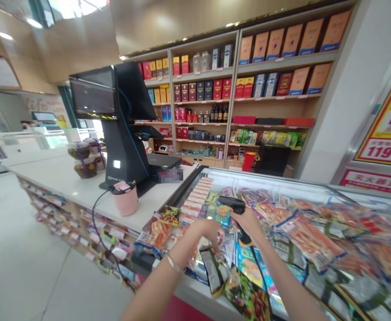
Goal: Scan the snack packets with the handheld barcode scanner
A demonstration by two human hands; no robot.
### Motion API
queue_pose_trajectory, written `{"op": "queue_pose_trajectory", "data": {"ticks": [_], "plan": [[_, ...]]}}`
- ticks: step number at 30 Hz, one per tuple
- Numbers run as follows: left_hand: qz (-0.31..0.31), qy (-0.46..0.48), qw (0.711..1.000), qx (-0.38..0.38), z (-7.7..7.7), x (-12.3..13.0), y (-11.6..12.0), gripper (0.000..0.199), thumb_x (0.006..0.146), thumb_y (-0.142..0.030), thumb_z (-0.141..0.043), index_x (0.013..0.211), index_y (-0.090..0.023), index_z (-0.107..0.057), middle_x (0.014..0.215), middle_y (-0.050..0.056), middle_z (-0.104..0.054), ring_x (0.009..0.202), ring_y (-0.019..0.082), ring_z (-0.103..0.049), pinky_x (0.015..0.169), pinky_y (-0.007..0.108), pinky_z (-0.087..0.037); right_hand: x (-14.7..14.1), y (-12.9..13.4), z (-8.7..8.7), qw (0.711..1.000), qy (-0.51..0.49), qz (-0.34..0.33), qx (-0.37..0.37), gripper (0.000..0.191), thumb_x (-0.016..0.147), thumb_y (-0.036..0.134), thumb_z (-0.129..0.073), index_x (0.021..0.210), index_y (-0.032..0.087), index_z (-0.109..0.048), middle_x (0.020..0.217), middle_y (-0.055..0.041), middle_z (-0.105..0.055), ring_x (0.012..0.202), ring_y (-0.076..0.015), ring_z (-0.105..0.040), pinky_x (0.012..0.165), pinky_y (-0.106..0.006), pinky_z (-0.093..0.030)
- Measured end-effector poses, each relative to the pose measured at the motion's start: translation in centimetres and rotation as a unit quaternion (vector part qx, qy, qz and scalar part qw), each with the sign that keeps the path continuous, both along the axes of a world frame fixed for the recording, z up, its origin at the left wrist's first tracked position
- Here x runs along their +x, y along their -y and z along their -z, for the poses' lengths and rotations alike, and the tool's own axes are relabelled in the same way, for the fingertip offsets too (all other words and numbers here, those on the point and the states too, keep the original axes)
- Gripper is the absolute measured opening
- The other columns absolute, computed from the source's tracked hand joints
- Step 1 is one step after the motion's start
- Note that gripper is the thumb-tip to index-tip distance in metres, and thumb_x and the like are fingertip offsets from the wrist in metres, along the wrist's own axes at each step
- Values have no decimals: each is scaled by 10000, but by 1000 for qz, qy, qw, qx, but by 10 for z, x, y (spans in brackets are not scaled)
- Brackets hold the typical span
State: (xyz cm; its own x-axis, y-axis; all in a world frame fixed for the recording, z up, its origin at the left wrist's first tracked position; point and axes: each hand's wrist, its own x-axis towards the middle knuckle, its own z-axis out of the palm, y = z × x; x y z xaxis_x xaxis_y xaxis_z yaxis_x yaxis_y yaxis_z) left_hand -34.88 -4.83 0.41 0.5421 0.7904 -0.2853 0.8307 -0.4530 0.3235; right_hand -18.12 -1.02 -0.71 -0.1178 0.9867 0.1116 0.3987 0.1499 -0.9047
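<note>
My right hand (249, 223) is wrapped round a black barcode scanner (233, 204), whose head points left over the packets. A black cable runs down from its handle. My left hand (210, 229), a bracelet on its wrist, reaches over the snack packets with its fingers bent downward. Just under those fingers lies a green and clear packet (213, 269); whether they grip it is hard to tell. A green packet with a nut picture (245, 294) rests at the near edge. Blue packets (249, 263) lie beneath the scanner.
A glass-edged display case (262, 178) holds many snack packets. On the white counter (65, 183) to the left stand a black register (124, 147), a pink cup (125, 200) and jars (85, 167). Shelves of boxes (202, 91) line the back wall.
</note>
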Motion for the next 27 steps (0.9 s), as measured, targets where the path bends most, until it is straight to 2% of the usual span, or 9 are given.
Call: {"op": "queue_pose_trajectory", "data": {"ticks": [3, 7, 11, 16, 19, 22, 25, 27], "plan": [[41, 13, 993, -106, -4, 0, -18, 365, 426, -420, -853, 648, -197, -668, 697, 13, -669, 705, 211, -618, 689, 277, -452, 5, -4, 10, 999, 44, 7, 5, 298, 705, 355, -637, 465, 205, -545, 388, -18, -544, 382, -157, -545, 426, -240, -411], [-3, 130, 981, -142, -8, -19, -34, 333, 441, -366, -852, 603, -192, -619, 574, -41, -613, 575, 132, -547, 580, 226, -411, 11, -10, 18, 1000, 23, 13, -5, 293, 726, 355, -593, 481, 196, -562, 419, -34, -574, 379, -155, -547, 432, -241, -412], [-68, 234, 954, -174, 0, -39, -36, 364, 465, -377, -842, 631, -188, -579, 529, -63, -557, 523, 96, -501, 520, 208, -389, 16, -17, 24, 1000, 17, 23, -4, 283, 723, 356, -591, 499, 184, -571, 436, -39, -587, 392, -152, -562, 451, -231, -423], [-81, 327, 908, -251, 8, -40, -32, 426, 466, -378, -843, 692, -199, -530, 559, -70, -547, 540, 110, -530, 514, 230, -460, 17, -11, 16, 999, 25, 30, -5, 308, 738, 346, -578, 476, 187, -557, 431, -34, -580, 378, -145, -554, 442, -227, -422], [-97, 382, 888, -236, 8, -41, -31, 416, 515, -383, -825, 707, -197, -507, 539, -80, -502, 504, 95, -511, 483, 223, -466, 15, -2, 5, 999, 33, 33, -14, 309, 739, 304, -578, 451, 197, -540, 412, -27, -566, 376, -145, -550, 428, -225, -416], [-150, 450, 862, -180, 9, -47, -35, 426, 532, -389, -821, 716, -191, -490, 528, -92, -463, 476, 83, -498, 489, 236, -497, 14, 3, 0, 999, 7, 34, -26, 309, 745, 298, -583, 456, 204, -527, 411, -21, -561, 360, -145, -532, 399, -231, -408], [-218, 517, 818, -128, 14, -51, -42, 455, 512, -379, -835, 702, -183, -471, 540, -85, -484, 502, 92, -527, 531, 272, -539, 13, 1, 3, 999, 2, 38, -25, 307, 749, 313, -590, 467, 205, -531, 414, -21, -562, 351, -147, -525, 382, -235, -402], [-268, 563, 776, -99, 18, -53, -48, 471, 494, -369, -845, 675, -180, -454, 568, -67, -526, 545, 111, -562, 558, 306, -559, 13, -2, 7, 999, 9, 35, -17, 303, 750, 325, -593, 476, 208, -535, 415, -24, -565, 358, -150, -534, 379, -231, -400]]}}
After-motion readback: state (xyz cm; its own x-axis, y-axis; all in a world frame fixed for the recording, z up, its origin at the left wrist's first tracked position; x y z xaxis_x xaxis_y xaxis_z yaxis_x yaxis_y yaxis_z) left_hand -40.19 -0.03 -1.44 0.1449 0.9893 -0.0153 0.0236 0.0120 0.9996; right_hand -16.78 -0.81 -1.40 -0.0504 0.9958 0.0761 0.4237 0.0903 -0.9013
